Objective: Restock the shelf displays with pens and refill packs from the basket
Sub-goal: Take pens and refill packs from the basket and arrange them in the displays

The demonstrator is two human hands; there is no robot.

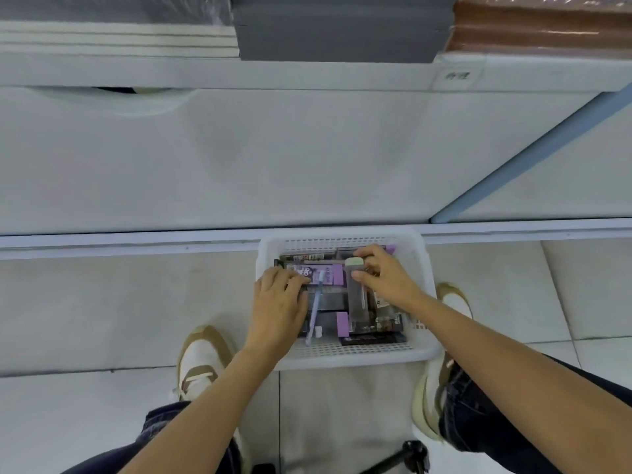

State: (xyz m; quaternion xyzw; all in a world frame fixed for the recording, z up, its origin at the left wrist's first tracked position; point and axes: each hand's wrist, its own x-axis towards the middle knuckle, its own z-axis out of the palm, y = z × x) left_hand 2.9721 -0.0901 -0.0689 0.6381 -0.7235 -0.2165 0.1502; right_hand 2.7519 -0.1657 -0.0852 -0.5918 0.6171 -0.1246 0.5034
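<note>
The white perforated basket (345, 352) sits on the tiled floor (102, 302) against the foot of the shelf unit (273, 159), and both hands are down inside it.

The right hand (384, 277) is at the far right of the basket. Its thumb and curled fingers (371, 256) pinch the far end of a clear tube (356, 295), just below its pale green cap (355, 262). The tube runs from the fingers toward the near side, lying over dark packs (374, 338). It is see-through with a greyish inside.

The left hand (278, 299) is at the left side, palm down. Its bent fingertips lie on the left end of a purple refill pack (319, 271), which has a cartoon print and a plain lilac panel at its right end. Whether that hand grips the pack or only rests on it cannot be told.

A pale blue pen (315, 307) lies just right of the left hand and runs from the purple pack to the basket's near wall. A second lilac card (343, 323) lies near the tube's near end.
</note>
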